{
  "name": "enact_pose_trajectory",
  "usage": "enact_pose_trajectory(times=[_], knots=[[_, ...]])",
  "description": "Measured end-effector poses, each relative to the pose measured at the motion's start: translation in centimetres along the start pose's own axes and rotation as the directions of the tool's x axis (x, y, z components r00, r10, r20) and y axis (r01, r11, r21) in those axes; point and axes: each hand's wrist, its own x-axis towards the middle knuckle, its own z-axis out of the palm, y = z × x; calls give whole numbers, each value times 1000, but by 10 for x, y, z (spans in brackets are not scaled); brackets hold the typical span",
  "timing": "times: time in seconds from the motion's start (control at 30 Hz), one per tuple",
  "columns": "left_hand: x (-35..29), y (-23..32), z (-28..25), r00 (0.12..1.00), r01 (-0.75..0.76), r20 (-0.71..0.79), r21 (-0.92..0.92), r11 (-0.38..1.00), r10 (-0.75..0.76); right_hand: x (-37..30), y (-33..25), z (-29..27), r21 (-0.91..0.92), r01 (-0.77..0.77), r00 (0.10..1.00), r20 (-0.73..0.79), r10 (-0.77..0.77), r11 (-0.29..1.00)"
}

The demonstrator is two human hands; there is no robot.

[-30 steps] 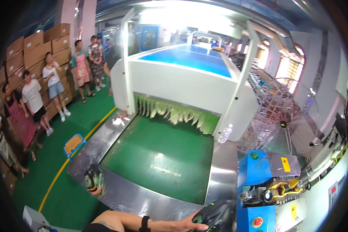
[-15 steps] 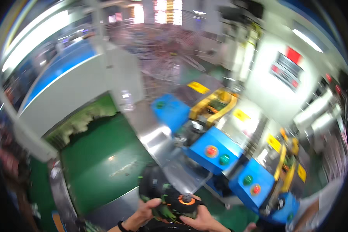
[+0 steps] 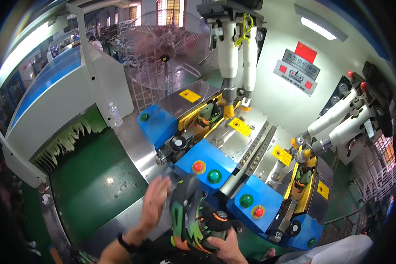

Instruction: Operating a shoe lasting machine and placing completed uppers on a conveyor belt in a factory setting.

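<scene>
My right hand (image 3: 228,247) grips a black sports shoe (image 3: 180,215) with green and orange patches, the thumb pressed near its collar. Lifted off the shoe's left side, my left hand (image 3: 153,202) is open, its fingers stretched and slightly blurred. A dark band circles the left wrist. In front of the shoe stands a pressing machine with blue control boxes (image 3: 207,163). Similar shoes sit in its two yellow-edged stations, one shoe (image 3: 210,113) on the left and another shoe (image 3: 302,177) on the right.
A green conveyor belt (image 3: 97,180) runs left into a white tunnel housing (image 3: 70,99) with a fringed curtain. On the metal ledge (image 3: 134,138) stands a clear bottle (image 3: 115,115). A large fan (image 3: 164,58) is behind. At lower right, another person's light clothing (image 3: 341,251) shows.
My left hand has let go of the shoe and moved up and left. The shoe has turned more upright in my right hand. The view has swung rightward.
</scene>
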Motion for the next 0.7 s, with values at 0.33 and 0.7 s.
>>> enact_pose_trajectory(times=[0.33,0.7], knots=[[402,-66,50,950,130,137,643,755,-280,70,-57,5,-133,3,927,-372,-52,991],[508,-48,5,818,281,452,227,933,-356,155,-94,53,-180,-81,795,-605,-46,980]])
